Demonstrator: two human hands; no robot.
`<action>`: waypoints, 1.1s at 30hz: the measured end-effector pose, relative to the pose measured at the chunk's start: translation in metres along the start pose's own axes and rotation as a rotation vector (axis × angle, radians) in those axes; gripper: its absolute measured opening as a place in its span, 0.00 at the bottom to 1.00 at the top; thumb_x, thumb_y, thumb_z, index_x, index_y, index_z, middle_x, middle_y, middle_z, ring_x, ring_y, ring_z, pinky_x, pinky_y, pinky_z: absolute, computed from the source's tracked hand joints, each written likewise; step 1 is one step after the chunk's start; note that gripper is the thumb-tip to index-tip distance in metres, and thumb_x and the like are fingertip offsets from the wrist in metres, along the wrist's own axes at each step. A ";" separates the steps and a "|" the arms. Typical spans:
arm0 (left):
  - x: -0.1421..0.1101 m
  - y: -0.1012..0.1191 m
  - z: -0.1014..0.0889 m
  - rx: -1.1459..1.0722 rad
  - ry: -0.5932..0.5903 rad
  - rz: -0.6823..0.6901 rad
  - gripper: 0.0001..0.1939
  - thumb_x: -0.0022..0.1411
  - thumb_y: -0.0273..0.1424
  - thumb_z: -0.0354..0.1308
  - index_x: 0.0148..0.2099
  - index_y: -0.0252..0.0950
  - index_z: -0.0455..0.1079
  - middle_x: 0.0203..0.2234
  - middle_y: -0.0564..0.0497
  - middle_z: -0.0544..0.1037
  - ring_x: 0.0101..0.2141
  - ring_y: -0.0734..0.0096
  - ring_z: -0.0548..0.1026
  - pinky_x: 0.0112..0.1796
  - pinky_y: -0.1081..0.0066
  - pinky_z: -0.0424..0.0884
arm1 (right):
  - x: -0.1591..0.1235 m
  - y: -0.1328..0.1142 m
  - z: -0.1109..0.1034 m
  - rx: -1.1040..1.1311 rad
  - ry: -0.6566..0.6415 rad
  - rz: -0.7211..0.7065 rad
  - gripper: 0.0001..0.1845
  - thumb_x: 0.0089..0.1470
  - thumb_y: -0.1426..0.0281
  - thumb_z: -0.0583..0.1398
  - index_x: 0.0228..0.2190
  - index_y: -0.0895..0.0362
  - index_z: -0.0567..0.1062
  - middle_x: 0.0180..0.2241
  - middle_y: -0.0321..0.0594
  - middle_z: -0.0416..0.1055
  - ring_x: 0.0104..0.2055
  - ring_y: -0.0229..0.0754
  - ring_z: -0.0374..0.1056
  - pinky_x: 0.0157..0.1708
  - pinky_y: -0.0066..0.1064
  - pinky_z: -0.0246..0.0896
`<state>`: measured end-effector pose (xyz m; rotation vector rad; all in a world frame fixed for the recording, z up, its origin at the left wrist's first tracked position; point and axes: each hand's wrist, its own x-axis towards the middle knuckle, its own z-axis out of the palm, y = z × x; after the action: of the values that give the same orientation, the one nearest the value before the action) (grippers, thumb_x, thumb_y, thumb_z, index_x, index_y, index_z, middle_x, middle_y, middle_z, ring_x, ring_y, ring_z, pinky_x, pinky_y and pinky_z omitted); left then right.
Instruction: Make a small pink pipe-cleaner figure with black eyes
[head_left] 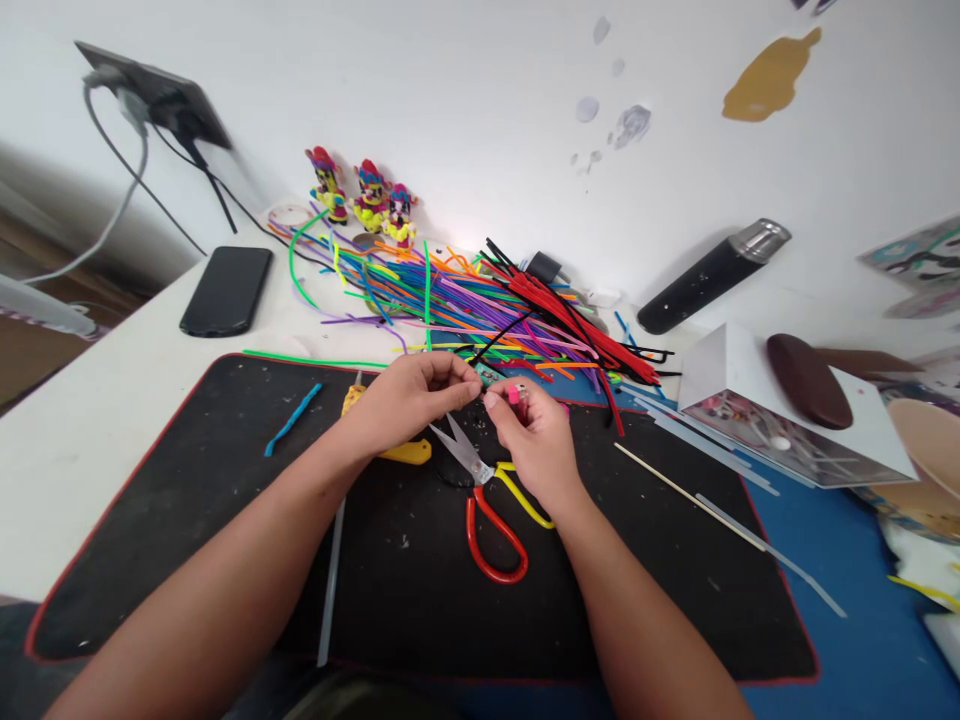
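While the left hand (431, 395) pinches thumb to forefinger at mid-frame, touching or nearly touching the right fingertips, the right hand (534, 430) grips a small pink piece (517, 394) just right of the frame's middle. Open-bladed scissors (480, 480) lie below them on the black mat (405, 600), and a heap of colourful pipe cleaners (465, 305) spreads across the upper middle; whether the left fingertips hold anything, I cannot tell.

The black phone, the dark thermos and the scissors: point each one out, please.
Black phone (226, 292): head view, middle of its screen.
Dark thermos (694, 283): head view, middle of its black body.
Scissors (466, 456): head view, on the metal blades near the pivot.
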<state>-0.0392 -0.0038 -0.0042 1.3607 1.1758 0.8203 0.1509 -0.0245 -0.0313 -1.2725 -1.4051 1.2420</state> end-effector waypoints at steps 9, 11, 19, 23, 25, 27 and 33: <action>0.001 -0.003 -0.001 -0.035 -0.007 0.025 0.16 0.60 0.45 0.69 0.36 0.35 0.78 0.24 0.55 0.73 0.25 0.74 0.66 0.26 0.75 0.61 | 0.000 0.000 0.001 -0.004 -0.008 -0.001 0.12 0.63 0.57 0.64 0.35 0.53 0.75 0.21 0.27 0.57 0.23 0.36 0.51 0.23 0.29 0.49; 0.001 -0.004 -0.001 -0.029 -0.013 0.025 0.18 0.60 0.46 0.69 0.37 0.35 0.78 0.25 0.54 0.74 0.26 0.73 0.67 0.26 0.74 0.61 | 0.000 -0.001 0.001 -0.013 -0.007 0.002 0.12 0.62 0.57 0.64 0.35 0.53 0.75 0.21 0.27 0.57 0.23 0.36 0.52 0.24 0.29 0.50; 0.002 -0.008 -0.002 0.008 -0.005 0.033 0.18 0.61 0.46 0.68 0.37 0.36 0.78 0.26 0.54 0.75 0.27 0.73 0.68 0.28 0.74 0.63 | 0.000 0.000 0.002 -0.045 -0.014 -0.009 0.13 0.63 0.56 0.64 0.35 0.52 0.76 0.21 0.28 0.57 0.23 0.37 0.54 0.24 0.29 0.50; 0.002 -0.005 -0.001 0.000 0.000 0.024 0.17 0.61 0.46 0.68 0.35 0.36 0.78 0.23 0.55 0.73 0.25 0.74 0.65 0.26 0.74 0.60 | 0.000 0.003 0.001 -0.001 -0.045 -0.011 0.14 0.63 0.54 0.64 0.37 0.52 0.76 0.22 0.29 0.58 0.24 0.37 0.54 0.23 0.29 0.51; 0.001 -0.003 -0.001 -0.024 0.015 0.022 0.17 0.60 0.46 0.68 0.34 0.36 0.77 0.23 0.55 0.72 0.24 0.74 0.65 0.25 0.74 0.60 | -0.001 0.005 0.001 0.024 -0.065 -0.009 0.16 0.64 0.52 0.65 0.38 0.52 0.76 0.22 0.28 0.58 0.24 0.37 0.54 0.23 0.29 0.50; 0.001 -0.001 -0.001 -0.056 0.041 0.018 0.16 0.60 0.46 0.68 0.34 0.36 0.76 0.23 0.55 0.72 0.24 0.74 0.65 0.25 0.73 0.60 | -0.001 0.006 0.000 0.047 -0.083 -0.003 0.19 0.64 0.50 0.65 0.38 0.52 0.76 0.23 0.28 0.57 0.23 0.36 0.52 0.23 0.29 0.49; 0.002 -0.002 -0.003 -0.147 0.035 0.018 0.17 0.60 0.46 0.69 0.35 0.37 0.76 0.23 0.56 0.71 0.23 0.75 0.64 0.25 0.73 0.61 | -0.002 0.007 -0.001 0.167 -0.168 0.017 0.27 0.63 0.41 0.63 0.34 0.53 0.75 0.22 0.28 0.55 0.22 0.36 0.50 0.23 0.30 0.47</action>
<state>-0.0421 -0.0016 -0.0058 1.2424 1.1093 0.9279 0.1531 -0.0262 -0.0377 -1.0890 -1.3774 1.4742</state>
